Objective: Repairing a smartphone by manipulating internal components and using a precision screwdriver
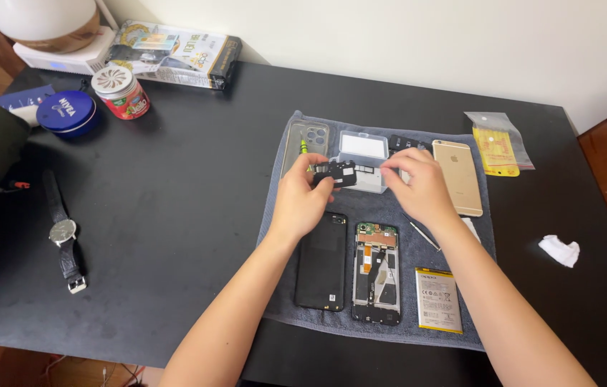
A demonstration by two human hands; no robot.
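My left hand (300, 197) pinches a small black phone part (338, 173) over the grey cloth mat (282, 244). My right hand (418, 185) hovers with curled fingers at a clear plastic box (363, 147) with small parts; whether its fingers hold anything is unclear. Below the hands lie a black back cover (321, 261), an opened phone frame (376, 272) with its board exposed, and a flat battery (437, 299). A gold phone (458, 172) lies face down beside my right hand.
A clear phone case (305, 137) and metal tweezers (424, 234) lie on the mat. On the black table sit a wristwatch (64, 233), a blue tin (67, 112), a red jar (121, 92), a printed box (173, 54), a yellow packet (497, 149) and a crumpled tissue (560, 251).
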